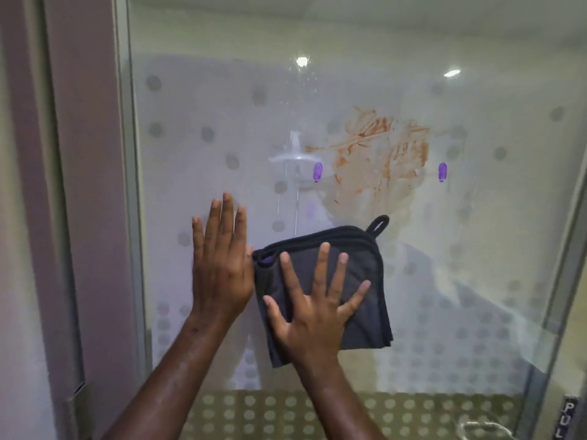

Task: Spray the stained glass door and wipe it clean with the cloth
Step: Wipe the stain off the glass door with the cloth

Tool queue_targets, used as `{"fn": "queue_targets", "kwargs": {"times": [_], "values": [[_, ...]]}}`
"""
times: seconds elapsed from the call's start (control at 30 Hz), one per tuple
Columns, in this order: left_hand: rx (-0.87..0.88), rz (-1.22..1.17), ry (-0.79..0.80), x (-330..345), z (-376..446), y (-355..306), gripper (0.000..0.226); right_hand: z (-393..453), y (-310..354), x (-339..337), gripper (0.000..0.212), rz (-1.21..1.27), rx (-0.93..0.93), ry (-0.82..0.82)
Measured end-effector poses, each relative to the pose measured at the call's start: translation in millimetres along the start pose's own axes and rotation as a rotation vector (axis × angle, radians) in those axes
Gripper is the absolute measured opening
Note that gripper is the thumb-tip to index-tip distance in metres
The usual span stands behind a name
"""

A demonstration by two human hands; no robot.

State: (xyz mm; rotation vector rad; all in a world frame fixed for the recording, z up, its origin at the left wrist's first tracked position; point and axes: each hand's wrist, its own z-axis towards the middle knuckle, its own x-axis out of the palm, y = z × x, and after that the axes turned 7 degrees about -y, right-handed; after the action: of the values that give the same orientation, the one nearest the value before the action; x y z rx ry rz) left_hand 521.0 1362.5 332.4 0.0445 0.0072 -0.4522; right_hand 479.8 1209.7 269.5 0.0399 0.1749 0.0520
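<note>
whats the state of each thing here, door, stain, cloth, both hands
glass door: shut as far as the view shows, droplets near the top
stain: orange-brown smear, not wiped off, above the cloth
cloth: dark, folded, pressed flat on the glass, hanging loop up
right hand: fingers spread, palm on the cloth
left hand: open, flat on bare glass beside the cloth
</note>
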Motion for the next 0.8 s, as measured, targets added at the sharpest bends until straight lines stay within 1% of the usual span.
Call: {"fn": "queue_targets", "kwargs": {"times": [0.1, 0.17, 0.23, 0.33, 0.5, 0.63, 0.7, 0.77, 0.8], "values": [[0.013, 0.007, -0.010, -7, 8, 5, 0.059, 4, 5, -1, 0.069, -0.048, 0.011, 0.044], [0.015, 0.001, -0.034, -11, 20, 8, 0.059, 4, 2, -4, 0.072, -0.069, -0.026, 0.055], [0.026, -0.006, -0.038, -12, 31, 12, 0.061, 4, -7, -6, 0.075, -0.078, -0.095, 0.054], [0.033, 0.002, -0.003, -7, 36, 18, 0.063, 6, -20, -4, 0.081, -0.088, -0.232, 0.026], [0.057, 0.035, 0.019, -3, 32, 22, 0.062, 17, 3, 1, 0.089, -0.036, -0.367, 0.026], [0.056, 0.007, 0.007, -2, 32, 23, 0.061, 30, 14, 3, 0.085, -0.025, -0.370, 0.021], [0.054, 0.011, -0.002, -1, 31, 24, 0.061, 33, 6, 2, 0.078, -0.015, -0.366, 0.001], [0.046, 0.015, -0.012, 0, 31, 23, 0.061, 41, -14, 1, 0.069, -0.011, -0.291, -0.055], [0.043, 0.015, -0.012, 0, 31, 23, 0.062, 47, -28, 0, 0.067, -0.026, -0.207, -0.098]]}}
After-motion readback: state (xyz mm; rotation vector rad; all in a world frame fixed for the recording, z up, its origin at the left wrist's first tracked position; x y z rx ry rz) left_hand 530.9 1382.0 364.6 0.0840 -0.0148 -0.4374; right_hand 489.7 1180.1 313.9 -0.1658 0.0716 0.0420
